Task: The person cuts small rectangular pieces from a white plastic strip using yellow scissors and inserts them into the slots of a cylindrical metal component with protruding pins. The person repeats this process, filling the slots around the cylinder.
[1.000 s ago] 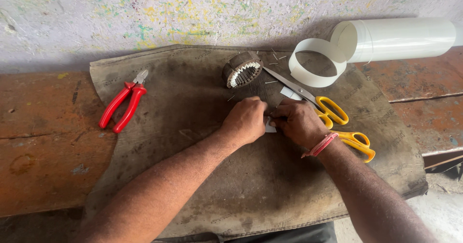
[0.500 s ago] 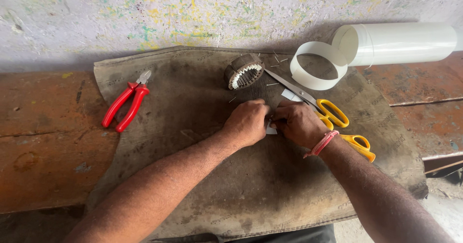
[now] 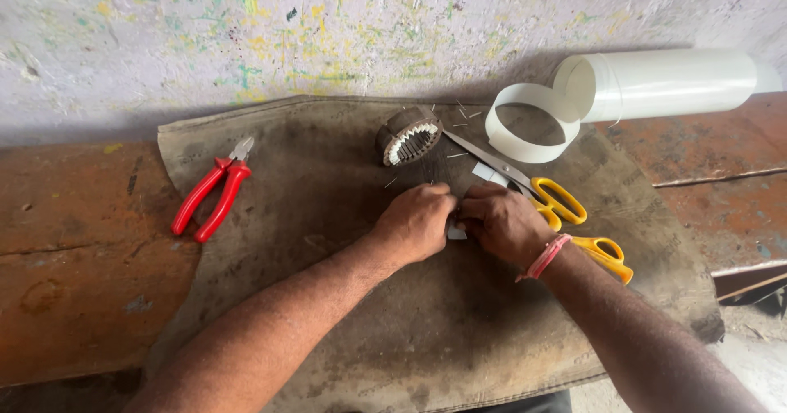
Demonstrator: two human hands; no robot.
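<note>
My left hand (image 3: 420, 220) and my right hand (image 3: 502, 221) meet knuckle to knuckle over the grey cloth (image 3: 344, 315), both pinching a small white strip of sheet (image 3: 456, 231) between the fingertips. Most of the strip is hidden under my fingers. A pink band circles my right wrist. Just behind my hands lie yellow-handled scissors (image 3: 557, 204), their blades pointing back left, and another white scrap (image 3: 485, 173). A round metal stator core with white slot liners (image 3: 408, 135) rests further back.
Red-handled pliers (image 3: 211, 197) lie at the cloth's left edge. A roll of white sheet (image 3: 664, 83) with a curled loose end (image 3: 531, 122) lies back right against the paint-speckled wall. A rusty orange surface (image 3: 74, 249) lies under the cloth.
My hands stay together on the white strip with only slight finger movement. The view has shifted a little.
</note>
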